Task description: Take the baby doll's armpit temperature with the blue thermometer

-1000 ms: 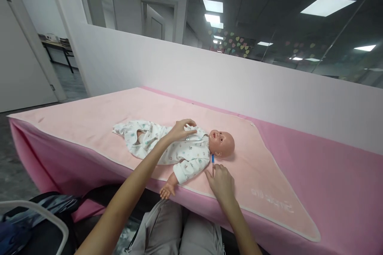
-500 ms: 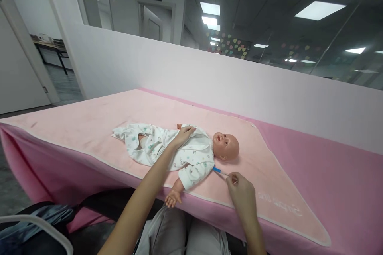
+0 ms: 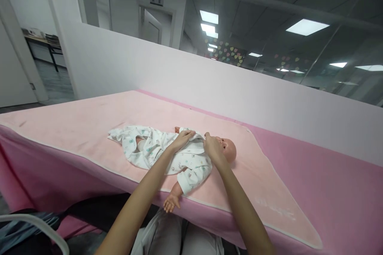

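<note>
A baby doll (image 3: 229, 150) in white printed clothes (image 3: 191, 161) lies on its back on a pale pink mat (image 3: 89, 115), its head to the right. Its near arm stretches toward the mat's front edge. My left hand (image 3: 183, 139) rests on the chest of the clothes, near the doll's far arm. At the doll's neck and collar is my right hand (image 3: 212, 145), closed, covering part of the doll's face; what its fingers hold is hidden. The blue-ended thin stick cannot be made out.
The mat lies over a darker pink cloth (image 3: 338, 167) on the table. Behind it stands a white wall (image 3: 239, 91) with glass above. A chair's curved frame (image 3: 44, 225) shows at the lower left.
My right hand has moved up and left from the mat beside the doll's shoulder to its collar. The blue-ended stick it held is out of sight. My left hand stays on the chest.
</note>
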Available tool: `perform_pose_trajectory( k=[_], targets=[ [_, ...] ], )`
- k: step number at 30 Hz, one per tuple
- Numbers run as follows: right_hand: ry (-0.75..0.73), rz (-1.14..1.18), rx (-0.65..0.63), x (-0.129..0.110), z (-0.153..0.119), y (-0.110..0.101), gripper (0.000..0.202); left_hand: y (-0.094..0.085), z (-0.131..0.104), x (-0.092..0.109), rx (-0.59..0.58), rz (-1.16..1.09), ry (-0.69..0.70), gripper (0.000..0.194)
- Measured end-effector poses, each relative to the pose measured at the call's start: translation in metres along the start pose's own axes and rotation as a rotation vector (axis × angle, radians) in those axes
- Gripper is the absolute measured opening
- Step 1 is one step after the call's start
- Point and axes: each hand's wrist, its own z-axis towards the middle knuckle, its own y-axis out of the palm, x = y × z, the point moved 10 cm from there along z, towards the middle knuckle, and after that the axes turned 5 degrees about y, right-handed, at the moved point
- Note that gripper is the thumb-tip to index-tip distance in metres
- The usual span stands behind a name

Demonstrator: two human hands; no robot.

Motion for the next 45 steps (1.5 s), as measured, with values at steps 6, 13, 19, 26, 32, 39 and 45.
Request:
perform_pose_trajectory(
  k=[6,13,19,26,32,39,45],
  targets=[
    [0.026,0.005,-0.018,-0.019,0.03,0.039,0.016,-0.002,-0.002,0.001,0.064,-0.001,0.039,0.044],
    [0.038,-0.059,0.033,-0.014,0.026,0.059,0.02,-0.047,0.001,-0.03,0.438,0.145,-0.173,0.04],
    [0.019,-0.05,0.047,-0.014,0.029,0.061,0.021,-0.076,0.043,-0.024,0.427,0.469,-0.166,0.029],
    [-0.004,-0.064,0.051,-0.014,0.027,0.062,0.026,-0.031,0.058,-0.06,-0.043,1.151,-0.214,0.024],
    [-0.062,-0.073,0.005,-0.021,0.028,0.064,0.028,-0.033,0.042,-0.036,-0.011,1.293,-0.156,0.032],
    [-0.364,0.015,0.192,-0.027,-0.008,0.03,0.033,-0.03,0.015,0.003,0.08,1.171,0.026,0.031],
    [-0.841,0.284,0.337,-0.03,-0.064,0.017,0.038,-0.05,0.005,0.013,0.269,1.004,-0.058,0.035]
  ],
)
